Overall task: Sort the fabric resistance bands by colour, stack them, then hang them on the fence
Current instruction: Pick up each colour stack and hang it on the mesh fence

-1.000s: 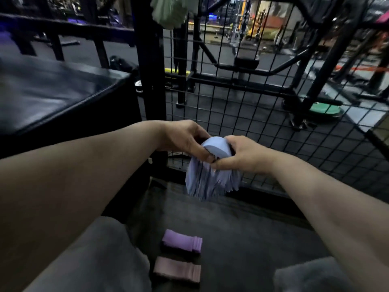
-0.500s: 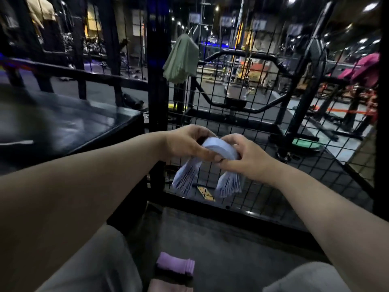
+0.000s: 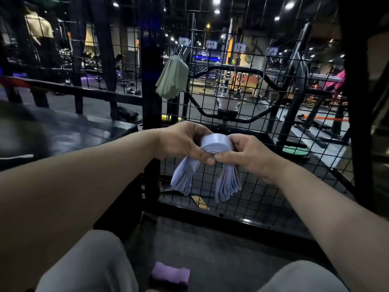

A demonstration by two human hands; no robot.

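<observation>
A stack of light blue bands [image 3: 216,144] is folded over in an arch, its two ends hanging down. My left hand [image 3: 183,140] pinches the left side of the fold and my right hand [image 3: 246,154] pinches the right side, in front of the black wire fence [image 3: 263,114]. A stack of green bands [image 3: 173,80] hangs on the fence, up and to the left of my hands. A stack of purple bands [image 3: 170,272] lies on the floor between my knees.
A thick black post [image 3: 150,81] stands left of the mesh panel, and a dark padded bench [image 3: 52,131] lies further left. Another dark post [image 3: 357,102] rises at the right. Gym machines stand behind the fence. My grey-trousered knees [image 3: 88,264] frame the floor below.
My view has tilted upward, so the green bands on the fence show fully and the pink stack on the floor is out of frame. The blue stack's two ends now hang spread apart.
</observation>
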